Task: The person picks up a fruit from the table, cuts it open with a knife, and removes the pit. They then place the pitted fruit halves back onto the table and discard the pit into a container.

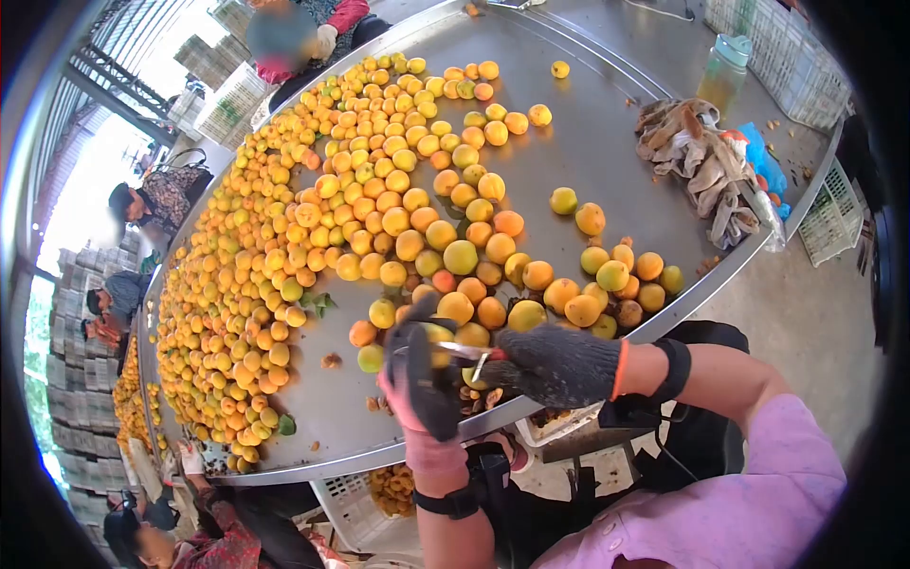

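My left hand [419, 375], in a black and pink glove, is closed around an apricot [439, 334] above the table's near edge. In my right hand [561, 365], wearing a dark glove with an orange cuff, is a small knife [463, 352] with red on its handle. Its metal blade reaches to the apricot; whether it has cut in is hidden by the fingers. Loose apricots [455, 306] lie just beyond both hands. Below them, brown pits and scraps [479, 400] sit by the rim.
A large heap of apricots [227, 313] covers the left of the metal table [626, 123]. Crumpled cloths [697, 161] and a bottle [725, 71] stand right. Under the edge is a white crate [355, 512] holding apricot halves. Several other people sit around the table.
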A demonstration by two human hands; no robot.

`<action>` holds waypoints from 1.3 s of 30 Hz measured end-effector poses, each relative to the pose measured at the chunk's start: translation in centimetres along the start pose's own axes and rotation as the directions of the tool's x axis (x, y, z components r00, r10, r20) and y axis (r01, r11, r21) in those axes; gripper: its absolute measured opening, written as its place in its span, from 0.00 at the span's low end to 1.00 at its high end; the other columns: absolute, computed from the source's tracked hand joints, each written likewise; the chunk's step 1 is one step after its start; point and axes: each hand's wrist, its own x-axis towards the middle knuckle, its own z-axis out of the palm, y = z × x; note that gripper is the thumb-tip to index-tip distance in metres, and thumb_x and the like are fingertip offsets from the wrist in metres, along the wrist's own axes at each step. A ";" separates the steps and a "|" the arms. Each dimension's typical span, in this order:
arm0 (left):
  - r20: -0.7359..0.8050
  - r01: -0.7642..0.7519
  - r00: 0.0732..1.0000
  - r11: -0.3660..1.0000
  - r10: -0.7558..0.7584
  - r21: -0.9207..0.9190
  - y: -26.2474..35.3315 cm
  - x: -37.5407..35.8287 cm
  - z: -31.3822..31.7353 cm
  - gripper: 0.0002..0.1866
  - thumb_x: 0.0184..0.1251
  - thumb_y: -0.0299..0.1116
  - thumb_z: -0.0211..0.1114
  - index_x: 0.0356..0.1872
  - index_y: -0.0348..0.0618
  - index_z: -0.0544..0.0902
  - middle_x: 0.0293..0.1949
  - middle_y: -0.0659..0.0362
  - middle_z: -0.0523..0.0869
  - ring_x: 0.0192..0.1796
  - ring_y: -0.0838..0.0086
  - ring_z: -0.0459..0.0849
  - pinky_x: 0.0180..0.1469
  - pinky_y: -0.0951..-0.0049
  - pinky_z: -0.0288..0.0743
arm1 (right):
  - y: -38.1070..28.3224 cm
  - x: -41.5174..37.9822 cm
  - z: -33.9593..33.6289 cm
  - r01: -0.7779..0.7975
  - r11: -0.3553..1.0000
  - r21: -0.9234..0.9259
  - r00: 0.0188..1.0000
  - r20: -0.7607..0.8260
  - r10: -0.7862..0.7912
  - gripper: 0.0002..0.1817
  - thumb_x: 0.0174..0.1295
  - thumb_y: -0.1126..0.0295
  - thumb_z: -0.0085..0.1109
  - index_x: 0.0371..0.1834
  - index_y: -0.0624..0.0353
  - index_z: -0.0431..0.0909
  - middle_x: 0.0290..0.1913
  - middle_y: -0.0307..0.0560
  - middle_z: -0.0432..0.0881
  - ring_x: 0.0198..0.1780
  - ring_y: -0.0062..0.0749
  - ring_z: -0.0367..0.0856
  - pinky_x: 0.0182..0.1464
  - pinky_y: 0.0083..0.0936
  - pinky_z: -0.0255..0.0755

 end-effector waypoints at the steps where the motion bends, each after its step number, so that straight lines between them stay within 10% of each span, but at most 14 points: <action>1: -0.052 0.277 0.933 0.805 -0.355 -0.525 0.0 0.6 -0.1 0.19 0.65 0.22 0.49 0.58 0.36 0.70 0.44 0.50 0.80 0.38 0.71 0.80 0.40 0.69 0.77 | -0.7 -0.4 -0.9 0.004 1.000 0.001 1.000 -0.003 -0.004 0.09 0.61 0.65 0.51 0.34 0.58 0.75 0.23 0.57 0.71 0.31 0.48 0.77 0.29 0.37 0.68; 3: -0.021 0.275 0.914 0.657 -0.404 -0.702 1.0 1.3 -1.0 0.21 0.67 0.27 0.49 0.62 0.39 0.65 0.36 0.53 0.81 0.25 0.79 0.75 0.28 0.75 0.75 | -1.4 -1.3 -2.1 -0.260 0.913 -0.313 0.965 -0.059 0.255 0.12 0.60 0.62 0.54 0.31 0.60 0.74 0.25 0.56 0.73 0.29 0.49 0.76 0.28 0.38 0.67; 5: -0.018 0.308 0.777 0.406 -0.629 -0.860 4.2 1.4 1.4 0.24 0.65 0.30 0.54 0.61 0.34 0.64 0.29 0.57 0.79 0.20 0.85 0.69 0.25 0.77 0.71 | -0.8 -1.6 -1.7 -0.257 0.956 -0.140 0.956 -0.183 0.230 0.14 0.56 0.60 0.60 0.33 0.61 0.72 0.26 0.54 0.74 0.27 0.50 0.75 0.27 0.38 0.67; 7: 0.045 0.194 0.981 0.962 -0.188 -0.190 3.1 0.0 2.2 0.30 0.49 0.18 0.66 0.56 0.32 0.66 0.56 0.47 0.73 0.54 0.64 0.75 0.57 0.67 0.69 | -1.1 -0.8 -1.1 0.090 0.978 -0.189 0.886 -0.433 -0.166 0.18 0.52 0.59 0.64 0.37 0.60 0.72 0.29 0.53 0.74 0.29 0.50 0.76 0.29 0.38 0.68; 9: 0.118 -0.198 0.975 0.976 0.186 0.094 1.6 -0.2 3.5 0.27 0.52 0.22 0.65 0.54 0.32 0.67 0.59 0.46 0.71 0.60 0.64 0.72 0.59 0.68 0.67 | 0.0 -0.3 -0.7 0.079 0.986 -0.145 0.926 -0.355 -0.126 0.29 0.47 0.64 0.70 0.52 0.62 0.69 0.44 0.53 0.74 0.42 0.45 0.75 0.44 0.33 0.69; 11: 0.181 -0.011 0.983 0.992 0.034 -0.126 3.1 0.0 4.4 0.29 0.55 0.38 0.67 0.54 0.31 0.70 0.60 0.45 0.70 0.58 0.60 0.73 0.59 0.63 0.65 | 1.1 0.6 -0.2 0.216 0.975 -0.054 0.903 -0.368 -0.221 0.28 0.47 0.64 0.71 0.50 0.60 0.70 0.45 0.52 0.73 0.43 0.44 0.75 0.44 0.32 0.69; 14: 0.188 -0.225 0.965 0.948 0.184 0.226 1.4 -0.3 4.4 0.27 0.58 0.39 0.63 0.53 0.31 0.70 0.58 0.45 0.72 0.56 0.59 0.74 0.59 0.64 0.65 | 0.7 0.7 -0.1 0.061 0.992 0.108 0.937 -0.350 -0.020 0.24 0.49 0.66 0.69 0.47 0.60 0.70 0.41 0.49 0.75 0.41 0.40 0.76 0.43 0.30 0.70; 20: 0.096 -0.092 0.992 0.992 0.084 0.083 1.3 -0.4 5.2 0.17 0.66 0.29 0.51 0.53 0.31 0.70 0.53 0.47 0.73 0.54 0.61 0.74 0.57 0.66 0.66 | 1.2 1.4 0.8 0.082 0.965 0.249 0.887 -0.459 0.043 0.15 0.55 0.71 0.63 0.44 0.62 0.72 0.37 0.47 0.79 0.39 0.31 0.78 0.41 0.27 0.71; 26: 0.230 -0.451 0.886 0.865 0.403 0.219 1.3 0.3 4.9 0.19 0.52 0.20 0.58 0.49 0.34 0.73 0.53 0.43 0.75 0.51 0.58 0.78 0.55 0.66 0.70 | 1.5 2.5 -0.5 -0.030 0.879 0.476 0.879 -0.405 0.250 0.13 0.61 0.64 0.58 0.42 0.62 0.76 0.31 0.39 0.80 0.34 0.19 0.76 0.37 0.22 0.72; 27: 0.228 -0.451 0.886 0.865 0.403 0.220 1.5 0.3 4.7 0.19 0.52 0.20 0.58 0.49 0.34 0.73 0.53 0.43 0.75 0.51 0.58 0.78 0.55 0.66 0.70 | 1.4 2.5 -0.8 -0.030 0.879 0.476 0.880 -0.404 0.249 0.13 0.61 0.64 0.58 0.42 0.62 0.76 0.31 0.39 0.80 0.34 0.19 0.76 0.37 0.22 0.72; 28: 0.218 0.014 0.975 0.957 0.051 -0.288 1.8 0.5 4.5 0.22 0.56 0.23 0.54 0.55 0.33 0.69 0.56 0.45 0.73 0.55 0.61 0.75 0.57 0.67 0.68 | 1.3 2.5 -1.2 -0.043 0.801 0.597 0.867 -0.377 0.327 0.13 0.61 0.63 0.58 0.41 0.62 0.77 0.31 0.38 0.79 0.33 0.16 0.75 0.34 0.19 0.71; 29: 0.388 0.464 0.884 0.585 -0.260 -0.665 2.0 0.7 4.4 0.25 0.60 0.27 0.51 0.60 0.31 0.66 0.58 0.47 0.70 0.59 0.64 0.72 0.60 0.68 0.65 | 1.2 2.6 -1.5 -0.050 0.705 0.708 0.852 -0.338 0.400 0.13 0.60 0.63 0.59 0.40 0.61 0.77 0.30 0.37 0.79 0.32 0.13 0.73 0.32 0.17 0.70; 34: 0.267 -0.211 0.954 0.936 0.135 0.281 2.3 1.5 4.1 0.20 0.56 0.22 0.57 0.52 0.33 0.72 0.55 0.45 0.74 0.51 0.63 0.79 0.52 0.71 0.73 | 1.2 2.7 -1.5 -0.100 0.791 0.603 0.867 -0.337 0.367 0.11 0.58 0.64 0.61 0.38 0.61 0.78 0.25 0.34 0.77 0.28 0.11 0.71 0.28 0.15 0.67; 39: 0.236 0.050 0.966 0.973 -0.104 0.226 0.7 0.7 4.0 0.28 0.44 0.23 0.72 0.50 0.32 0.72 0.47 0.51 0.78 0.47 0.70 0.79 0.47 0.71 0.75 | 2.0 3.0 -1.5 -0.063 0.917 0.394 0.843 -0.470 0.260 0.12 0.61 0.66 0.58 0.42 0.63 0.78 0.29 0.38 0.80 0.32 0.15 0.72 0.35 0.20 0.69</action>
